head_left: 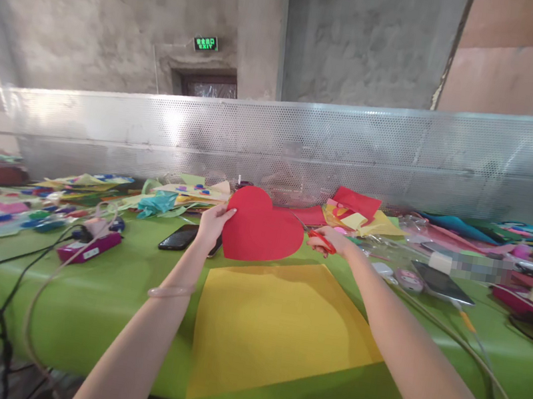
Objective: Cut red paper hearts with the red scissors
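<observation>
My left hand (213,223) pinches the left edge of a red paper heart (264,229), which is held up above the table. In my right hand (332,239) is a pair of scissors (321,240) with red handles, my fingers closed round them. The thin blades point up and left, close to the heart's right edge; whether they touch the paper I cannot tell. Below both hands a large yellow paper sheet (277,326) lies on the green table, its near corner reaching the front edge.
Behind my left wrist lies a black phone (178,237). A purple power strip (89,247) with cables is at left, a dark tablet (441,282) at right. Coloured paper scraps (359,206) line the back, before a perforated metal barrier (356,146). Cables hang over the front edge.
</observation>
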A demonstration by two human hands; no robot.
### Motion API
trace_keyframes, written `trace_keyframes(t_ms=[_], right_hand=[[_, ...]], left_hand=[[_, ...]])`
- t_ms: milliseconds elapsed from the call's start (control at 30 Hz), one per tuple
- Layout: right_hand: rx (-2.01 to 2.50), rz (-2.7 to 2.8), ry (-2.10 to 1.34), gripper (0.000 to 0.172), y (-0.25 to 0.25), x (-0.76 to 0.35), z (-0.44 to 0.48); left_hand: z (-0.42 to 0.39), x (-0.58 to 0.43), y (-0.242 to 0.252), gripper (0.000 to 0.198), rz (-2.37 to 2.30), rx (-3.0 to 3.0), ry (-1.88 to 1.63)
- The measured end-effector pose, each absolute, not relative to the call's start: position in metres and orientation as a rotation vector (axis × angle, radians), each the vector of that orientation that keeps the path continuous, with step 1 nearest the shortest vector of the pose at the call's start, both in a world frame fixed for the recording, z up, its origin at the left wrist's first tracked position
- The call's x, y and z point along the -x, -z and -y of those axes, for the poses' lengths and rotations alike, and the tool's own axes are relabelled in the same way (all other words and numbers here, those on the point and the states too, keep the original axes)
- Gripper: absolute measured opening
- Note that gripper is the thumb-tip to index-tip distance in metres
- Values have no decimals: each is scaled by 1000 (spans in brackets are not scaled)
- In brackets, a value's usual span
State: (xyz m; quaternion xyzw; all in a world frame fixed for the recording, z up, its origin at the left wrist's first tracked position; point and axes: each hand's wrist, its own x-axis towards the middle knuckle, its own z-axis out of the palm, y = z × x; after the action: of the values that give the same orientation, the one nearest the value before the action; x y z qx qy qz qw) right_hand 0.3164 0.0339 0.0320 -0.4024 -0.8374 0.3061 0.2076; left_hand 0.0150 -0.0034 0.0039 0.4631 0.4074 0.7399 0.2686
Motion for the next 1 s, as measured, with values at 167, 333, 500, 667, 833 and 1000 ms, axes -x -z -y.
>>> trace_keyframes(t_ms=[167,333,500,667,833,1000], right_hand=[[1132,2321,-846,18,-32,-317,-33],[1129,2317,-851,18,-30,-317,-35],[1123,2315,-862,17,-30,-317,-37],[1122,2306,-855,18,-28,-318,-38],[1122,2275,-833,23,-26,-318,-40],[1126,2160,-796,25,-23,-318,-48]], left_hand=[[3,-15,-4,35,-1110,-1254,-1992],[3,-15,-4,33,-1126,-1254,-1999],[4,-15,-4,33,-1135,-1242,-2005],[5,-16,-6,32,-1145,-1227,-2010],[5,-16,-5,33,-1125,-1227,-2002],[3,-14,-4,36,-1102,-1178,-2008]])
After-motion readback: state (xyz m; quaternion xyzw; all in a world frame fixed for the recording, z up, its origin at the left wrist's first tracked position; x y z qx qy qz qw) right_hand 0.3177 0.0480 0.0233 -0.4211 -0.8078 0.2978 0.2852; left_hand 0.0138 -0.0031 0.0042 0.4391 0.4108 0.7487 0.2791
